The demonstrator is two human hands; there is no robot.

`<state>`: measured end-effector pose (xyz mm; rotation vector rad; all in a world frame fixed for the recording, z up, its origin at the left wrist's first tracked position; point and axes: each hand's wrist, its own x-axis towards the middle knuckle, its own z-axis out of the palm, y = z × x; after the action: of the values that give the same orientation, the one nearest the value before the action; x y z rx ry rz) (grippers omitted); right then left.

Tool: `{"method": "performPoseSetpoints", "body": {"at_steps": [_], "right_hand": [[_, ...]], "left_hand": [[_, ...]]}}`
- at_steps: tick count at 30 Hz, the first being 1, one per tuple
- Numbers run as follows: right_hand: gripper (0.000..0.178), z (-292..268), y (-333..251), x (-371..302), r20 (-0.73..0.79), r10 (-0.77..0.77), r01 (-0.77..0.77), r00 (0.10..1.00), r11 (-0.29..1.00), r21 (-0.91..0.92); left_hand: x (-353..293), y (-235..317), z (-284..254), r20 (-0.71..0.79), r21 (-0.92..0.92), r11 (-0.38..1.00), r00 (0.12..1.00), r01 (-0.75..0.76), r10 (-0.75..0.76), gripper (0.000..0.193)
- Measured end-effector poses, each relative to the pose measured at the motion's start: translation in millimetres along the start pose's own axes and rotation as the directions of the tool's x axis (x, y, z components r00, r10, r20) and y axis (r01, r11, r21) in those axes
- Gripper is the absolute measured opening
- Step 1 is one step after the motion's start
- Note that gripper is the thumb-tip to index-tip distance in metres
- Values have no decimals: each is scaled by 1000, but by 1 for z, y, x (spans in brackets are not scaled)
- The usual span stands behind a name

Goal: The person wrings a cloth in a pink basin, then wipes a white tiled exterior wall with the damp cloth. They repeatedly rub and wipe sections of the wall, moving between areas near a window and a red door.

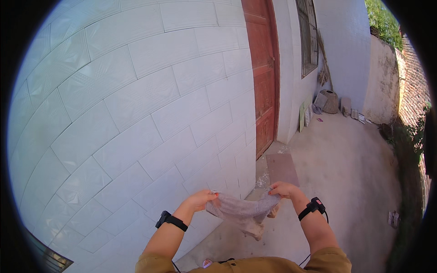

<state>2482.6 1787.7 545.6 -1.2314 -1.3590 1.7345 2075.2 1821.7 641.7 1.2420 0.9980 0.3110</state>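
Note:
A damp-looking greyish-pink cloth (241, 211) hangs stretched between my two hands, sagging in the middle, with a browner lower corner. At its left end, my left hand (201, 199) is closed, pinching the edge between thumb and fingers. The opposite end is gripped by my right hand (283, 189), also closed. Both arms reach forward at about the same height, and each wrist wears a black strap with a small device.
A white tiled wall (136, 113) rises close on my left, with a red door (265, 77) beyond it. Concrete floor (337, 182) stretches ahead and right. A flat brownish slab (282, 169) lies before the door. Farther off stand a woven basket (331, 102) and a barred window (307, 36).

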Motion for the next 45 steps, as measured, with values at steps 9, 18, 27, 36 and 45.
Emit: {"method": "performPoseSetpoints", "body": {"at_steps": [9, 18, 27, 36, 45], "right_hand": [[21, -29, -51, -14, -354, -186, 120, 917, 972, -201], [40, -29, -160, -32, -156, -641, 561, 752, 746, -359], [12, -41, -283, -29, -113, -900, 274, 421, 245, -930], [16, -12, -374, -8, -473, -784, 598, 402, 616, -513], [16, 44, -399, 33, -548, -836, 991, 0, 74, -114]], "left_hand": [[-33, 40, -9, -409, 228, 969, 913, 91, 10, 31], [-80, 125, -24, -543, 136, 975, 810, -176, 222, 28], [-103, 240, 14, -127, 992, 116, 517, 55, 846, 17], [-120, 278, -4, 90, 839, -84, 15, 537, 996, 8], [-149, 276, 39, -622, 513, 549, 155, -660, 768, 17]]}}
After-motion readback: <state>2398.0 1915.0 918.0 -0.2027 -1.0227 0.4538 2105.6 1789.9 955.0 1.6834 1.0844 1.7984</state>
